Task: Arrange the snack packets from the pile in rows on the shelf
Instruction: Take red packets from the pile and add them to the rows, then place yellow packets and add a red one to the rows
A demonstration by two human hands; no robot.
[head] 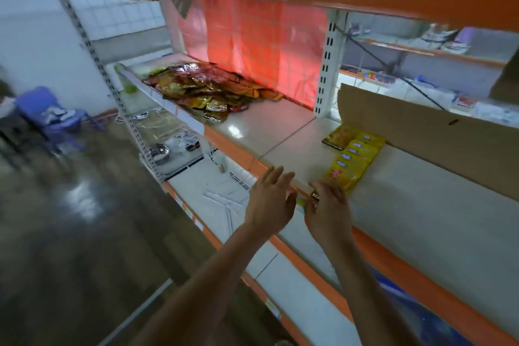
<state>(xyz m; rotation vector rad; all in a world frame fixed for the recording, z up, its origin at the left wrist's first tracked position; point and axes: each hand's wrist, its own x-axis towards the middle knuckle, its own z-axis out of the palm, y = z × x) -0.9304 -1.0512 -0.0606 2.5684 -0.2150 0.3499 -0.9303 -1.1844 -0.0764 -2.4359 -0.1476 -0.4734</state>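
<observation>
The row of yellow packets (pixel 355 156) runs from front to back on the shelf (pixel 280 132), each packet overlapping the next. At its far end lies one packet with a dark edge (pixel 335 136), touching the row.

At the near end of the row, by the shelf's orange front edge, the right hand (pixel 328 211) has its fingers curled round a packet (pixel 315 195). Only a dark corner with pale lettering shows past the fingers (the rest is hidden and blurred).

Just left of the row's near end, the left hand (pixel 271 202) hovers over the front edge with fingers spread and straight, holding nothing and close beside the right hand.

Well to the left of the row and further back, the pile of snack packets (pixel 207 87) lies heaped on the same shelf (shiny red, gold and brown wrappers). A red sheet (pixel 252 36) hangs behind it.

Right of the row, touching its far end, a cardboard sheet (pixel 435 146) stands tilted along the shelf.
</observation>
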